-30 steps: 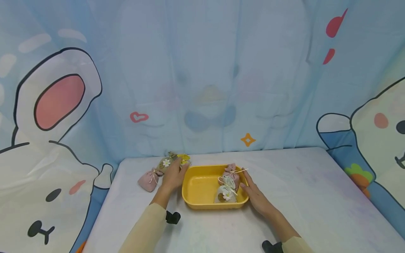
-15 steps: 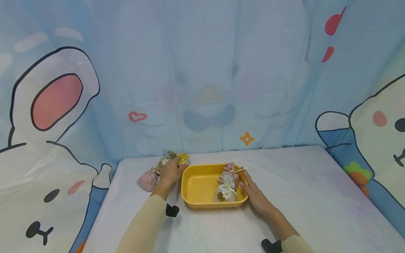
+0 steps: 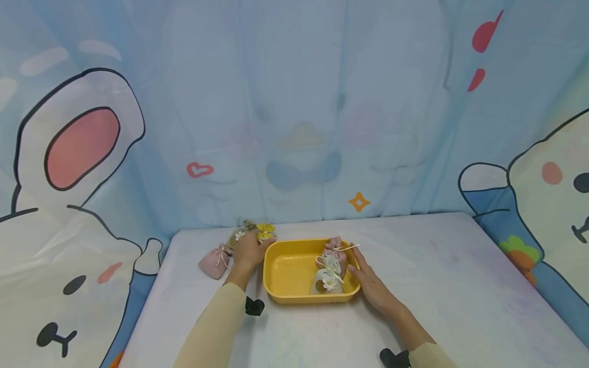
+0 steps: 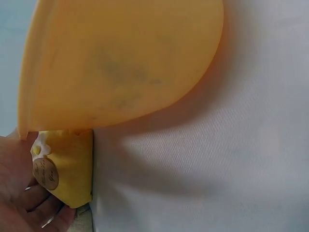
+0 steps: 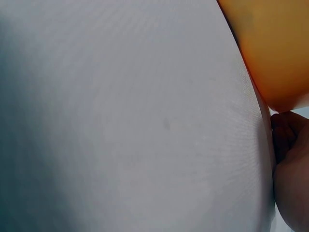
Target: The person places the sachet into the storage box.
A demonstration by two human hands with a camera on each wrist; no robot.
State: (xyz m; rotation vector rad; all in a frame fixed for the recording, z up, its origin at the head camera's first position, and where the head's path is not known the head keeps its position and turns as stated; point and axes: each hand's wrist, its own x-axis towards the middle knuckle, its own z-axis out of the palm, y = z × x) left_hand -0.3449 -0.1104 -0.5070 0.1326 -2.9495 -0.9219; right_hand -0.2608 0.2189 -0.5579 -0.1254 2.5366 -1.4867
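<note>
My left hand (image 3: pixel 247 253) is at the left end of a yellow tray (image 3: pixel 294 297), holding a small yellow drawstring pouch (image 3: pixel 265 231) between thumb and fingers. In the left wrist view this pouch (image 4: pixel 75 166) shows a round label and a white flower, with the fingers curled beside it. Behind the same hand lies a green pouch (image 3: pixel 235 236), partly hidden. A pink pouch (image 3: pixel 214 262) lies further left. My right hand (image 3: pixel 375 289) grips the tray's right side, thumb over the rim. Inside the tray, at its right end, are a pink pouch (image 3: pixel 340 260) and a pale pouch with a white flower (image 3: pixel 329 282).
A white cloth (image 3: pixel 437 276) covers the table under everything. Behind its far edge hangs a light blue curtain (image 3: pixel 299 102) printed with cartoon animals. A black wrist mount (image 3: pixel 254 306) sits below the left wrist, another (image 3: pixel 394 359) below the right.
My left hand has shifted slightly left and closed in on the yellow pouch, whose top now stands more upright. The right hand and the tray stay in place.
</note>
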